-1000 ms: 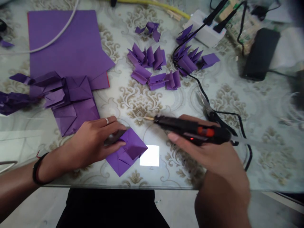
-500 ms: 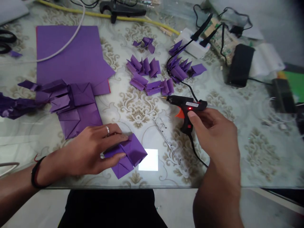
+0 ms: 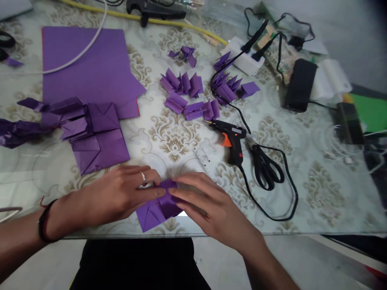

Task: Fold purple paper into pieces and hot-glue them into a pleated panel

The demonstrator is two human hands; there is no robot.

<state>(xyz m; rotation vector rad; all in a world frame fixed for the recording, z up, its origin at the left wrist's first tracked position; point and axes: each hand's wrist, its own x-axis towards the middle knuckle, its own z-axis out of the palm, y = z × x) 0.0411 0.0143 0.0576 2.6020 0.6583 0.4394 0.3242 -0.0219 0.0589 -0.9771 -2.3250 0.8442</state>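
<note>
In the head view a folded purple paper piece (image 3: 151, 215) lies near the table's front edge, its upper part partly covered by fingers. My left hand (image 3: 121, 197) grips it from the left, fingers bent and thumb on the paper. From the right, my right hand (image 3: 211, 203) rests its stretched fingertips on the same piece, close to the left thumb. A black glue gun (image 3: 231, 135) with an orange trigger lies on its side beyond my right hand, a small red light showing. Black-handled scissors (image 3: 266, 167) lie beside it. A clear ruler (image 3: 202, 159) is partly hidden by my right hand.
Purple sheets (image 3: 84, 56) and a larger folded purple piece (image 3: 105, 141) lie to the left. Several small folded paper units (image 3: 181, 84) sit in the middle. A white power strip (image 3: 243, 58), cables and a black phone-like object (image 3: 300, 84) are at the back right.
My right hand has let go of the glue gun, leaving it on the table, and moved left onto the folded paper. The scissors beside the gun are now uncovered.
</note>
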